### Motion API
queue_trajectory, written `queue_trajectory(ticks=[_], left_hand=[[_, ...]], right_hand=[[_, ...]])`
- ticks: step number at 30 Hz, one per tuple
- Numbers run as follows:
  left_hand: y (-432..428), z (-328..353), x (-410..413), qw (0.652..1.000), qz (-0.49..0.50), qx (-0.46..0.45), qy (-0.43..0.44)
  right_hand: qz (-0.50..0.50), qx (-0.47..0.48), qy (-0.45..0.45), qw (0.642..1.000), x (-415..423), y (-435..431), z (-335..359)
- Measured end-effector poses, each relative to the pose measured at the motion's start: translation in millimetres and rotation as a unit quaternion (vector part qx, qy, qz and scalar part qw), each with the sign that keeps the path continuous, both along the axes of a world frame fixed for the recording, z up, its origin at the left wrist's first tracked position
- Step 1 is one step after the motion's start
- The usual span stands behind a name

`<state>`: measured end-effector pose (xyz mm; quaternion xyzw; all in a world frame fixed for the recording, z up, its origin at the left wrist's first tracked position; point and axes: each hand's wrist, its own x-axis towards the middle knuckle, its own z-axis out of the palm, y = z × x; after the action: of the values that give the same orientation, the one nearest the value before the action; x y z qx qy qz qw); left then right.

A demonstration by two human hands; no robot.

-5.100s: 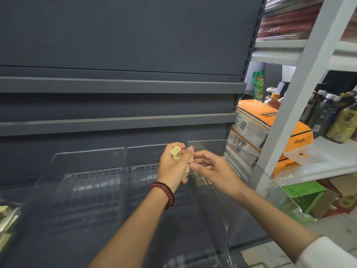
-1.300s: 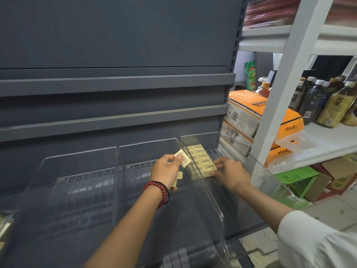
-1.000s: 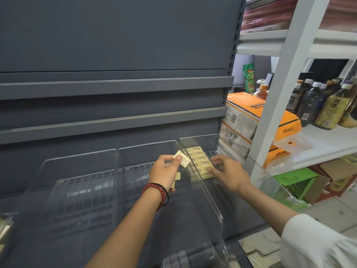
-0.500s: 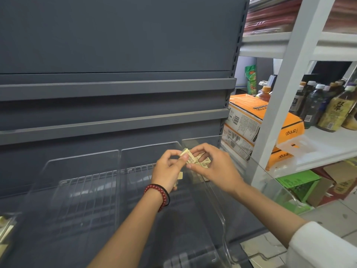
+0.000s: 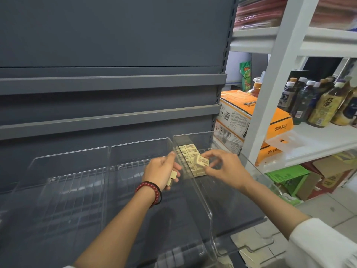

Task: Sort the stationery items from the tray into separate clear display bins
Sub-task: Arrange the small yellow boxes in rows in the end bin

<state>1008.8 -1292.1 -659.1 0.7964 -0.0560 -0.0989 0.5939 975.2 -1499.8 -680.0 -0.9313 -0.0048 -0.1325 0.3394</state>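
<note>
Three clear display bins stand side by side on a dark grey shelf. The rightmost bin has a row of small beige erasers lined up at its back. My right hand pinches one beige eraser between thumb and fingers, just above the front end of that row. My left hand, with a red bead bracelet at the wrist, hovers over the middle bin and grips two more erasers in its curled fingers.
The left bin holds nothing. Grey shelf rails run across the back panel. To the right stands a white rack post, with orange cartons, drink bottles and green boxes behind it.
My right hand has taken an eraser from my left hand and carried it right, over the row in the rightmost bin. My left hand now keeps two erasers.
</note>
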Motion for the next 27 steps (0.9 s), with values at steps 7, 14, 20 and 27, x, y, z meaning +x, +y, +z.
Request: queue_trajectory(ticks=[7,14,20,27], left_hand=[[5.6,-0.9,3.5,0.993,-0.023,0.107,-0.048],[9.3,-5.4,11.4,0.983,-0.11,0.149,0.007],[14.2,-16.9,17.9,0.973,-0.103,0.199,-0.054],[23.5,-13.7,18.1,0.988,-0.052,0.11,-0.092]], right_hand=[[0.053,-0.024,0.139,0.989,-3.8,-13.4,-23.7],[0.048,-0.036,0.119,0.991,7.2,4.7,-33.1],[0.021,-0.049,0.066,0.996,11.3,16.5,-41.0],[0.002,-0.008,0.059,0.998,13.4,11.5,-28.0]])
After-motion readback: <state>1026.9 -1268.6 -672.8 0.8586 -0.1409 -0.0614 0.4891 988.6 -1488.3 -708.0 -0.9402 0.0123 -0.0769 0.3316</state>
